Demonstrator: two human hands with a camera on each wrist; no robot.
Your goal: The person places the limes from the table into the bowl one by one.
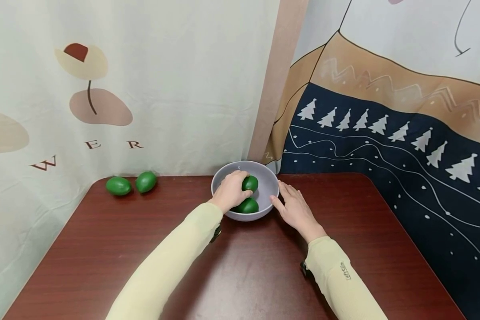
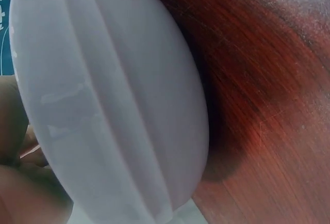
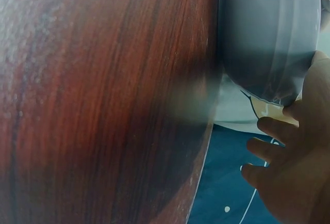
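A lavender-grey bowl [image 1: 266,178] stands near the back edge of the brown table. Two smooth green limes show inside it, an upper lime [image 1: 251,183] and a lower lime [image 1: 248,206]. My left hand [image 1: 231,190] reaches over the bowl's left rim, with the fingers and thumb around the upper lime. On the right side, my right hand [image 1: 296,209] rests with fairly straight fingers against the rim. The left wrist view is mostly filled by the bowl's outer wall [image 2: 103,100]. In the right wrist view, fingertips lie close along the bowl's side [image 3: 268,33].
At the table's back left corner lie two more green limes, one lime [image 1: 118,186] beside another lime [image 1: 146,182]. A pale printed curtain [image 1: 184,89] hangs behind the table [image 1: 144,249], and a dark tree-patterned cloth [image 1: 356,142] hangs at the right.
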